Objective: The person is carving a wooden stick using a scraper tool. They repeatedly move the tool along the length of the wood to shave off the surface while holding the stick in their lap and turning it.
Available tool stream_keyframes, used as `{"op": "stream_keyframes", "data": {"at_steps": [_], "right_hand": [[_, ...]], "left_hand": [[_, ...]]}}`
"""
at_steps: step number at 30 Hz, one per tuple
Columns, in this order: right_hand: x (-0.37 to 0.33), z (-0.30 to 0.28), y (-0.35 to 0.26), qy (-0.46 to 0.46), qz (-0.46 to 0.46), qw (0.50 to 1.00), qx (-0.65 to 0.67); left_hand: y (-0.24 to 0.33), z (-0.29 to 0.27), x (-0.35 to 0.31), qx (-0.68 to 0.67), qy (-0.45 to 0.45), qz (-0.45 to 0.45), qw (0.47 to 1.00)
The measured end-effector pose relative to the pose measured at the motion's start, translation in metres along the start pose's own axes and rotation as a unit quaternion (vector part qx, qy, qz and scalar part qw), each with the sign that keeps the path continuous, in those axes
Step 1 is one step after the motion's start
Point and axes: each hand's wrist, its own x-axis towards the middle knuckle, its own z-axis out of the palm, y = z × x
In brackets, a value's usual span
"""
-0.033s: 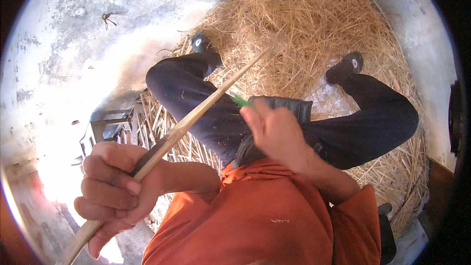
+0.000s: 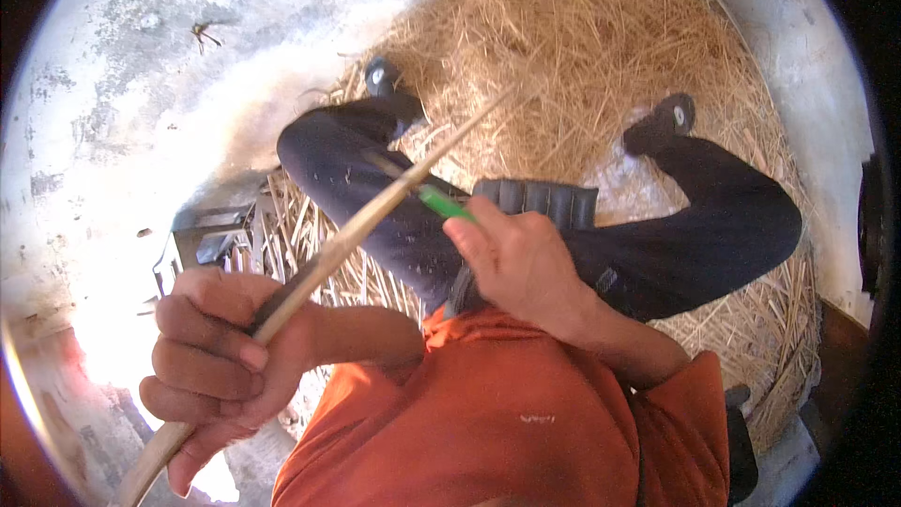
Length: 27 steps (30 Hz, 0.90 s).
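My left hand (image 2: 221,357) is closed around the lower part of a long, pale wooden stick (image 2: 357,225), which has a dark stripe along one side. The stick slants up and away to the right, thinning to a tip above the straw. In my right hand (image 2: 526,263) is a green-handled knife (image 2: 445,203), gripped close to the stick's middle. Its blade is a blurred streak that reaches across the stick on the left, so I cannot tell whether it touches the wood. A black ribbed pad (image 2: 535,201) lies between my thighs, beyond my right hand.
Thin, straw-like shavings (image 2: 582,28) cover the floor between and beyond my feet. A worn, whitish surface (image 2: 122,113) spreads at the left. Near my left knee is a dark metal frame (image 2: 211,230) beside thin strips. A pale wall (image 2: 802,66) curves along the right.
My right hand has shifted slightly left and down with the knife, and more of the green handle and the blurred blade shows. My left hand and the stick stay nearly still.
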Motion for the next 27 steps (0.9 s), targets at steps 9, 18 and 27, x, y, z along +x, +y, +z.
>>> {"op": "stream_keyframes", "data": {"at_steps": [9, 18, 27], "right_hand": [[0.002, 0.001, 0.002, 0.020, 0.025, 0.999, -0.025], [0.018, 0.007, -0.011, 0.023, 0.007, 0.999, -0.031], [0.020, 0.006, 0.009, 0.015, 0.060, 0.998, -0.015]], "left_hand": [[0.005, -0.004, 0.000, 0.041, -0.010, -0.021, 0.999], [-0.014, 0.003, 0.014, 0.138, 0.173, -0.007, 0.975], [-0.010, 0.005, 0.012, 0.136, 0.204, -0.002, 0.969]]}}
